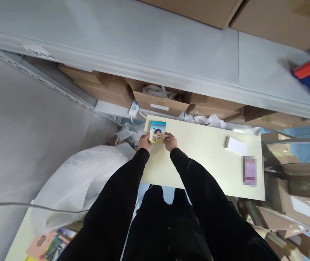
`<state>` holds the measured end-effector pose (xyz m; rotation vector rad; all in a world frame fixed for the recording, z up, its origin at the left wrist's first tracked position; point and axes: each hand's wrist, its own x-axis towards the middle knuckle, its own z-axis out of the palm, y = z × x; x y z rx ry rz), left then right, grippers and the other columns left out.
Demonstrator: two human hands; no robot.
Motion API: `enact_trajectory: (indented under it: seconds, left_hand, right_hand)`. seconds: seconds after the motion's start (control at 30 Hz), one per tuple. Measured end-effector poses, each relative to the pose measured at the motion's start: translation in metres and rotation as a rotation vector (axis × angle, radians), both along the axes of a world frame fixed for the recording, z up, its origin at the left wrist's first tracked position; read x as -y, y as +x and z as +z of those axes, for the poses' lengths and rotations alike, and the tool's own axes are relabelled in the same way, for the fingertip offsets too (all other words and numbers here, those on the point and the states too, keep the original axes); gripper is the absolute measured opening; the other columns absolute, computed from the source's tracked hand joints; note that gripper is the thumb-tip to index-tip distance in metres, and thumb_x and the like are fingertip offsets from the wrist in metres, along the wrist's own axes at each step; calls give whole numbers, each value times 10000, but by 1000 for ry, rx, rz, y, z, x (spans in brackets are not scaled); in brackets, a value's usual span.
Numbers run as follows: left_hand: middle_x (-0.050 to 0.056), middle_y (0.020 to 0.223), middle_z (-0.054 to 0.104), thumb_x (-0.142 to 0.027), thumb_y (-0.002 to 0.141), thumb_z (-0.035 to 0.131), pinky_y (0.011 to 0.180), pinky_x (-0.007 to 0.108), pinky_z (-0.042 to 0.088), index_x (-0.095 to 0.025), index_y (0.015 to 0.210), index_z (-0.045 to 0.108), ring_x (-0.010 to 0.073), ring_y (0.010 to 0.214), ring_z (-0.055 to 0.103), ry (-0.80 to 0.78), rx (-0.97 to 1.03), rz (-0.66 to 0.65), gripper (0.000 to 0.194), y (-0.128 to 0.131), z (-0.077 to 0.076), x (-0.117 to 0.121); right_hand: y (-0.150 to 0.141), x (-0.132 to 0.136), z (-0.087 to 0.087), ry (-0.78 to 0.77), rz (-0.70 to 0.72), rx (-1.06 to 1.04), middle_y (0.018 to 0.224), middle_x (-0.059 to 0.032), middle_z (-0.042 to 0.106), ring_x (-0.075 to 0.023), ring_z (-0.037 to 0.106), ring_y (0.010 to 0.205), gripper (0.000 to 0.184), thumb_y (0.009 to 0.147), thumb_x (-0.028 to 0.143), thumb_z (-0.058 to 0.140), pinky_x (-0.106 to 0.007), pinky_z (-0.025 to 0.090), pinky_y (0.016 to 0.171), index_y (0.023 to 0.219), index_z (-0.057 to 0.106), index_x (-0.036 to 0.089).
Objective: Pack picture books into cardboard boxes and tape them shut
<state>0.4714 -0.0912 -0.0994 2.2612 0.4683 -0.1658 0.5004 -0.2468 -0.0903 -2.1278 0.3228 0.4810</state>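
A small, colourful book [157, 131] with a cartoon cover is held over the left end of the pale table [198, 159]. My left hand [145, 142] grips its left edge, thumb on the cover side. At the lower right edge, my right hand [170, 141] pinches the book between thumb and fingers. The cover faces up toward me, and its underside is hidden.
A white box [236, 146] and a blurred pink item [250, 171] lie on the table's right side. Behind stands a grey shelf [133, 43] with cardboard boxes [160, 103]. White plastic sheeting [84, 174] bulges at left; more cartons [296, 206] are stacked at right.
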Motion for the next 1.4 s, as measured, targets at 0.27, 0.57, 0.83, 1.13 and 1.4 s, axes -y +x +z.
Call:
enact_trajectory:
  seconds: [0.27, 0.57, 0.83, 1.13, 1.4]
  left_hand:
    - [101, 1005, 595, -19, 667, 519, 909, 370, 491, -164, 1136, 626, 246, 980, 598, 73, 104, -48, 502, 12, -21, -10]
    - [83, 1016, 597, -2, 690, 513, 973, 361, 457, -186, 1124, 604, 221, 1051, 568, 74, 113, -83, 480, 7, -23, -8]
    - [66, 1016, 595, 4, 683, 537, 985, 335, 447, -215, 1132, 597, 211, 1072, 564, 70, 79, -75, 503, 9, -17, -9]
    - [162, 1165, 534, -90, 664, 619, 1051, 432, 381, -114, 1202, 537, 298, 1193, 489, 59, 42, -12, 545, 3, -2, -3]
    - [136, 1159, 578, -212, 686, 650, 1033, 420, 396, -156, 1120, 584, 285, 1176, 517, -84, 146, 28, 442, -32, 59, 13]
  right_hand:
    - [5, -15, -15, -81, 9, 77, 876, -32, 676, -159, 617, 842, 405, 720, 93, 523, -285, 480, 831, 1101, 614, 192]
    - [-8, -21, -17, -103, 37, 95, 922, -59, 644, -166, 595, 838, 426, 700, 64, 509, -296, 475, 866, 1100, 617, 163]
    - [-6, -21, -19, -40, 50, 111, 899, -47, 647, -180, 580, 912, 446, 686, 53, 516, -318, 474, 887, 1102, 602, 186]
    - [-11, -2, -5, -68, 22, -63, 1129, -119, 572, -204, 598, 948, 601, 690, 177, 646, -365, 464, 920, 1271, 493, 154]
    - [-64, 66, 63, 80, 118, -97, 839, 0, 641, -110, 600, 678, 358, 684, 185, 677, -296, 511, 727, 1037, 627, 201]
